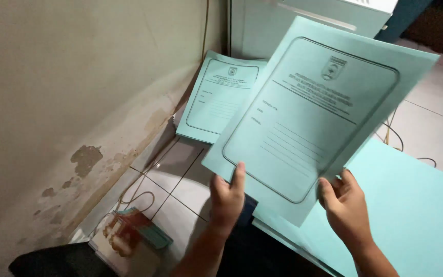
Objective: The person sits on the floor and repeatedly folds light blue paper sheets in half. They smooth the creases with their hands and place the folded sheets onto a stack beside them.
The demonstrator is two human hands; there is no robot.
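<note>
your left hand (226, 197) and right hand (345, 205) each pinch the bottom edge of the pale green printed cover sheet (314, 113), held up over the tiled floor (180, 179). gripped so near the edge, it could sag or crease. a stack of like sheets (220, 97) lies by the stained wall (67, 102).

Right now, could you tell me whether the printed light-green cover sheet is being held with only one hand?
No, the left hand and the right hand both grip the bottom edge of the printed cover sheet.
</note>
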